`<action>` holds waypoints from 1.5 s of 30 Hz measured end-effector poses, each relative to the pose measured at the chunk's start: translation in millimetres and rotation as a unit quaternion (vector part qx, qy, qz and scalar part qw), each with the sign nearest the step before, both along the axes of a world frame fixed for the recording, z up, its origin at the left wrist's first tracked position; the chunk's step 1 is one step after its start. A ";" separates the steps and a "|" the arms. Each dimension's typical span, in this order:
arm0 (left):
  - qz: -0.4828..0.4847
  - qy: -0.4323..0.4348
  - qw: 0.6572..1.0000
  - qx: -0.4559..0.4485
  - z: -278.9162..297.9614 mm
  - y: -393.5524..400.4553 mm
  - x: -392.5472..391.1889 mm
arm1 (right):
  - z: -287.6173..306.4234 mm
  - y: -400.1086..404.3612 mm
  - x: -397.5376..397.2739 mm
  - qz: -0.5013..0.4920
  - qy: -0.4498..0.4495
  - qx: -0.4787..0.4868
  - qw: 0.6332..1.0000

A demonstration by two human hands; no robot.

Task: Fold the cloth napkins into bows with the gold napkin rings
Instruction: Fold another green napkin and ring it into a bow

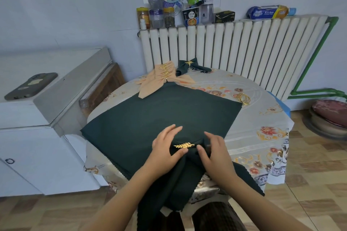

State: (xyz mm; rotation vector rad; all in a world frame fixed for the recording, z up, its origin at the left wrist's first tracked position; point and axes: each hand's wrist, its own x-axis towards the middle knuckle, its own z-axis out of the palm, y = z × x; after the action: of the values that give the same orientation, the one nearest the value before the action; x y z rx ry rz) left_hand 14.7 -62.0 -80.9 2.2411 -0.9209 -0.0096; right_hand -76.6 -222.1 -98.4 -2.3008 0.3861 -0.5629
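A dark green napkin (180, 178) is gathered through a gold leaf napkin ring (183, 145) at the table's near edge, its ends hanging over the rim. My left hand (165, 148) and my right hand (214, 154) grip the bunched cloth on either side of the ring, thumbs beside it. Underneath lies a flat dark green napkin (161, 116) spread across the table. At the far side sit several finished peach bows (161, 78) and one dark green bow (189, 65), each with a gold ring. Spare gold rings (243, 98) lie at the right.
The round table has a floral cloth (262, 129). A white radiator (244, 47) stands behind it, with jars and bottles (155, 15) on top. A white appliance (37, 110) with a phone (32, 86) is at the left. A cushioned stool (330, 116) stands at the right.
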 end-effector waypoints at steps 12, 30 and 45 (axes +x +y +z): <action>0.000 -0.020 0.999 0.046 -5.7 -12.9 0.1 | -11.8 36.6 -35.8 0.066 -0.026 -0.006 0.997; 0.165 0.247 0.950 -0.096 7.1 -7.4 -13.4 | 18.8 2.3 14.3 -0.055 -0.012 0.189 0.980; 0.200 0.186 0.920 -0.282 67.4 -58.5 52.1 | 80.1 -44.5 90.1 -0.048 -0.071 0.280 0.956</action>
State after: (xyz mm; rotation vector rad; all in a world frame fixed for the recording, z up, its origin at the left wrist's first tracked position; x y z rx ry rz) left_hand 66.8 -120.5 -13.5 1.7543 -0.2040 0.0137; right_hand 13.5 -266.6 -18.4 -1.6949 0.5143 -0.5741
